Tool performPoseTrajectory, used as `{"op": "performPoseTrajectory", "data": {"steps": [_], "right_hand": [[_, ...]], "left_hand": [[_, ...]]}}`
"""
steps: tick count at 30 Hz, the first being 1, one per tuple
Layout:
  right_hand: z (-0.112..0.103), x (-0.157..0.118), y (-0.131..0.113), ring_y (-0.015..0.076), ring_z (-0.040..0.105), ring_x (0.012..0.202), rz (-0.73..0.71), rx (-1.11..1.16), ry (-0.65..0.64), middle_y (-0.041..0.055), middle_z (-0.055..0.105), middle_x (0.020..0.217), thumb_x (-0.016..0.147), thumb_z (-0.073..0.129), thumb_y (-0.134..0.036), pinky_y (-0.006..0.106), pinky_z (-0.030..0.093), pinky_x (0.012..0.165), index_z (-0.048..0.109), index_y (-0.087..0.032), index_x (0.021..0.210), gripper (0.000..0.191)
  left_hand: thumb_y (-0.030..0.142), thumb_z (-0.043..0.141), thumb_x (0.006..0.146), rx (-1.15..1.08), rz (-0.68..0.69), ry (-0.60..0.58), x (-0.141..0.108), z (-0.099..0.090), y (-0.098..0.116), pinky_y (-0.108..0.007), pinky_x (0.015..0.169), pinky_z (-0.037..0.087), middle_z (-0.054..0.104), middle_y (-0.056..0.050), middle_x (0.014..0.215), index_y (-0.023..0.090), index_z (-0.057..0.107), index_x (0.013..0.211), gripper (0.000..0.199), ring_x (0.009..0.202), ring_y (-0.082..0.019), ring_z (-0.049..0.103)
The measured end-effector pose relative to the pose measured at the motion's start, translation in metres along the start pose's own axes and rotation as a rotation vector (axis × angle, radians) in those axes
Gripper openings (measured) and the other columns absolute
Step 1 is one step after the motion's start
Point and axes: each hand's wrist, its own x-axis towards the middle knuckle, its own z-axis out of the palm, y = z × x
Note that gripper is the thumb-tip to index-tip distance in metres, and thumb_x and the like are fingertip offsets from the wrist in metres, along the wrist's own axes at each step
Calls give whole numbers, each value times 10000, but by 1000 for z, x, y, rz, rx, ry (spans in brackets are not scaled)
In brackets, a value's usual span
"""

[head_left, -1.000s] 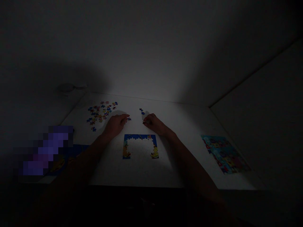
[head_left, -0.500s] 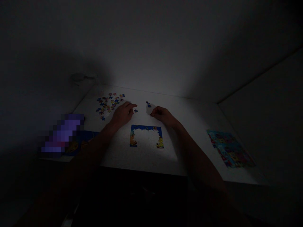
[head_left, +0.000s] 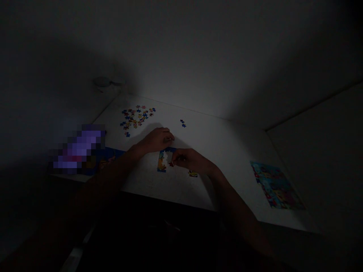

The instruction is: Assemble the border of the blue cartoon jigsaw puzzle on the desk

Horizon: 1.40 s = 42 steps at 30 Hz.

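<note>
The partly built jigsaw frame (head_left: 161, 162) lies on the white table, blue along the top, with figures at its sides. Over its upper right part is my right hand (head_left: 187, 158), pinching a small dark reddish puzzle piece (head_left: 171, 163) above the gap inside the frame. My left hand (head_left: 157, 139) hovers just beyond the frame's top edge, fingers curled together; whatever is between the fingertips is too dark to make out. Beyond both hands lie a few loose blue puzzle pieces (head_left: 183, 123). A larger spread of loose puzzle pieces (head_left: 136, 117) is at the far left.
A blurred purple object (head_left: 78, 149) sits at the table's left side, beside a blue picture sheet (head_left: 110, 155) partly behind my left forearm. A colourful picture puzzle (head_left: 276, 185) lies at the right. Walls rise behind the white table (head_left: 227, 151). The light is dim.
My right hand has come nearer with its piece, from the far side of the frame to over it. My left hand has moved right and nearer; the piece beside it no longer shows.
</note>
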Motion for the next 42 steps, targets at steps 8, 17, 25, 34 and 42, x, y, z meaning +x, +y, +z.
{"op": "performPoseTrajectory", "data": {"steps": [8,17,25,34,42], "right_hand": [[2,-3,-4,142,640,786,-24,-91,-8,23,713,895,861,540,-126,268,482,718,669,-184,911,150],[4,-3,-3,139,650,816,-42,-88,-36,15,718,904,867,548,-122,264,484,744,689,-191,910,163],[5,-3,-4,131,643,784,-76,-121,-36,4,718,898,868,543,-138,257,471,726,692,-195,913,166],[14,2,-1,128,641,754,-77,-147,-42,2,722,874,836,542,-105,246,460,687,712,-196,915,208],[16,2,-5,138,649,761,-67,-174,-17,6,726,886,842,553,-118,264,472,710,714,-204,910,194]], "left_hand": [[245,549,864,12,-11,-115,3,2,0,-311,773,448,659,-33,763,190,692,794,168,758,-181,608],[259,535,861,27,-42,-131,7,5,-2,-302,706,417,655,-33,726,188,683,760,193,699,-174,591],[288,532,872,30,-44,-120,8,6,-1,-303,685,398,631,-33,696,178,663,716,231,671,-171,571],[330,491,887,23,-43,-100,8,7,-2,-298,669,383,603,-24,655,187,651,708,279,650,-163,540],[304,527,872,25,-46,-97,9,8,-2,-283,629,368,620,-23,668,181,656,710,241,636,-155,549]]}}
